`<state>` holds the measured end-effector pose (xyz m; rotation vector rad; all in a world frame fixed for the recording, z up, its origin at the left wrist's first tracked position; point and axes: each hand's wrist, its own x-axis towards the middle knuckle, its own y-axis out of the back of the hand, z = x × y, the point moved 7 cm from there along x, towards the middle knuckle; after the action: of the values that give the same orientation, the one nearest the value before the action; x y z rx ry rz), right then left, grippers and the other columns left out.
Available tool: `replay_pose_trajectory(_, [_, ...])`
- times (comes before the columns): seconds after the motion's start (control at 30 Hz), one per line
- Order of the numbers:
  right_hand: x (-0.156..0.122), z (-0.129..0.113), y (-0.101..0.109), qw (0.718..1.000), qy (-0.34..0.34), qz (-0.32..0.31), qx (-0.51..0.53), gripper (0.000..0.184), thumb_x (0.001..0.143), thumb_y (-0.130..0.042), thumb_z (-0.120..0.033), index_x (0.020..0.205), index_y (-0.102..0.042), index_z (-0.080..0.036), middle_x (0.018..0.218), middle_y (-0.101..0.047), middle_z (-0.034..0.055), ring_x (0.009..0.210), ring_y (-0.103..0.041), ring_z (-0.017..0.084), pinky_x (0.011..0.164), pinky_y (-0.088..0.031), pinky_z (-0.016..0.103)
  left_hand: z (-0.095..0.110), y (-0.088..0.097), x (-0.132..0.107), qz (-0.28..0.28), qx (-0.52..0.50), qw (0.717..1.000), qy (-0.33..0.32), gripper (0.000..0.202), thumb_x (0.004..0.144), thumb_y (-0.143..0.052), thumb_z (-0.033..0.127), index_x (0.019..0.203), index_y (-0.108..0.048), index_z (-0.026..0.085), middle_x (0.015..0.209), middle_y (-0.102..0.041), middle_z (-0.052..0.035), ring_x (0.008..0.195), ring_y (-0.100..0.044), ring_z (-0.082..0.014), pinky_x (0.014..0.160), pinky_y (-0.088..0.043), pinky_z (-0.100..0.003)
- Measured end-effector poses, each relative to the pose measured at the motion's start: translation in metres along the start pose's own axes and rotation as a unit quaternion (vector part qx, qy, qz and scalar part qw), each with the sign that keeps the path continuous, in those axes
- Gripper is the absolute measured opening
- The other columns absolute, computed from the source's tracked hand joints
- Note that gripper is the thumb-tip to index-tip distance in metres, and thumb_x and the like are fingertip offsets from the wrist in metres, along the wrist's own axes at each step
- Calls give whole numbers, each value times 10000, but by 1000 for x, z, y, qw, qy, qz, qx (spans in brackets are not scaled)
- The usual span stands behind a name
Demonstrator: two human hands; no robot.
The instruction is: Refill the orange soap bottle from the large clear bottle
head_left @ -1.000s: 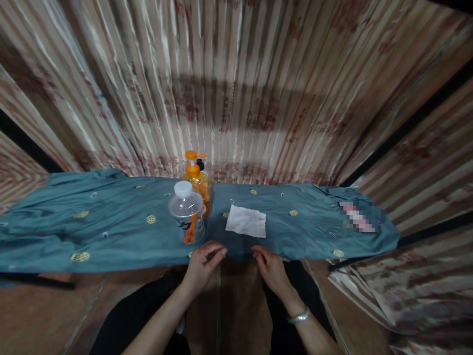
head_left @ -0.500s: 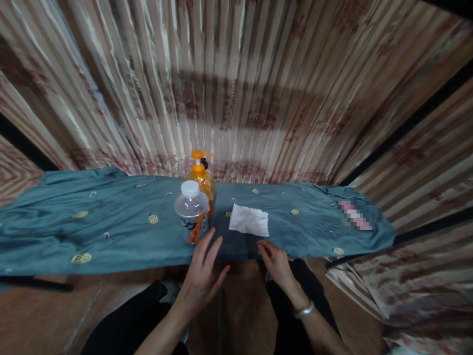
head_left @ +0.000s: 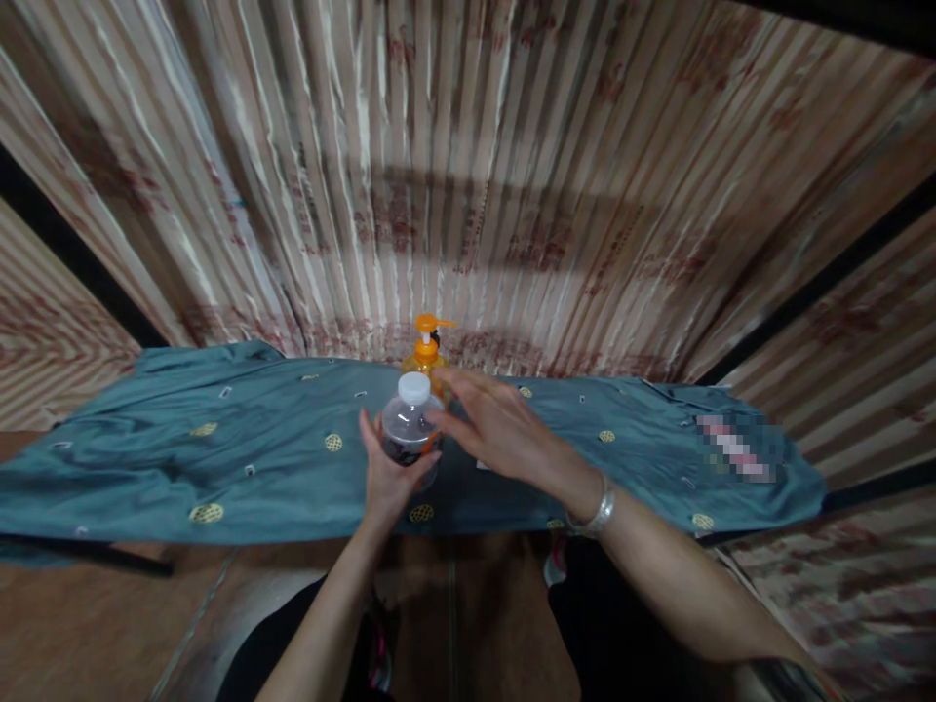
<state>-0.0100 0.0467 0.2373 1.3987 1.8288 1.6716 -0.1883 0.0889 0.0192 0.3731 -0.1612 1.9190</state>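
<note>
Grips the clear plastic bottle in the left hand, fingers wrapped round its lower body, upright over the teal cloth. Stretches the right hand, spread and empty, beside its white cap. Just behind the bottle, an orange pump dispenser.

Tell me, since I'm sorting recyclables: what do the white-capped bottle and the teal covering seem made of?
The bottle: likely clear glossy plastic, since its wall is see-through and shiny. The covering: probably woven cloth, matte, judging by its soft wrinkles and folds.
</note>
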Motion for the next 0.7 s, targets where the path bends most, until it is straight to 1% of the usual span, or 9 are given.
replay_pose_trajectory(0.07, [23,-10,-7,996,8,-30,-79,435,1302,-659,-498,1521,-760,-136,1360,-906,204,1282,-870,325,1088,-649,402,-9,-5,-3,-17,-6,1000,22,1457,651,-1145,537,1843,-365,234,1676,-755,-253,1555,-772,-472,1311,-622,-635])
replay_pose_trajectory(0.17, [45,-18,-18,985,5,-60,-161,613,1317,-548,-636,1357,-810,-83,1134,-900,217,1133,-852,327,942,-601,376,-14,-8,-5,-43,-3,998,50,1008,781,-1121,486,1630,-636,236,1423,-866,-144,1283,-866,-400,1145,-717,-577])
replay_pose_trajectory(0.27, [54,-24,-24,979,18,-83,-188,674,1337,-476,-628,1280,-845,-67,1136,-898,232,1137,-833,337,897,-567,384,-14,-8,-3,-56,8,996,74,533,1071,-935,492,1499,-767,223,1442,-837,-127,1214,-847,-329,1054,-743,-562])
replay_pose_trajectory(0.3, [56,-24,-23,978,21,-88,-189,679,1344,-461,-613,1268,-853,-64,1147,-902,232,1133,-831,333,892,-561,381,-13,-7,-2,-57,11,995,80,474,1121,-880,491,1499,-776,223,1477,-822,-132,1224,-839,-320,1042,-746,-559])
replay_pose_trajectory(0.37, [57,-25,-19,979,22,-92,-183,678,1351,-452,-594,1280,-864,-60,1193,-914,229,1137,-837,323,909,-566,375,-10,-5,-1,-57,14,994,88,482,1088,-912,492,1464,-779,222,1432,-834,-124,1196,-836,-317,1027,-738,-550])
replay_pose_trajectory(0.43, [57,-22,-17,977,6,-119,-179,706,1341,-462,-637,1293,-869,-62,1209,-924,223,1121,-850,315,902,-579,364,-6,-4,-2,-60,11,994,93,631,857,-1063,470,1357,-752,244,1245,-879,-89,1092,-845,-342,975,-714,-532])
replay_pose_trajectory(0.5, [57,-20,-14,975,-2,-133,-178,754,1340,-425,-673,1297,-869,-66,1219,-930,223,1136,-861,316,902,-588,364,-1,-3,-3,-64,9,993,100,702,682,-1090,461,1244,-706,289,1110,-884,-65,1001,-837,-364,915,-681,-535])
replay_pose_trajectory(0.6, [55,-16,-12,975,-6,-137,-176,780,1347,-382,-685,1287,-865,-76,1206,-935,205,1136,-867,302,896,-580,354,7,-3,-3,-64,8,992,104,692,621,-1046,508,1164,-657,329,1088,-882,-77,977,-827,-380,907,-650,-561])
replay_pose_trajectory(0.7, [56,-12,-14,977,0,-131,-167,736,1337,-436,-702,1272,-856,-101,1146,-930,151,1074,-861,262,870,-558,321,15,-2,-1,-68,8,993,99,702,613,-1022,512,1186,-654,342,1121,-889,-86,1010,-835,-387,918,-655,-567])
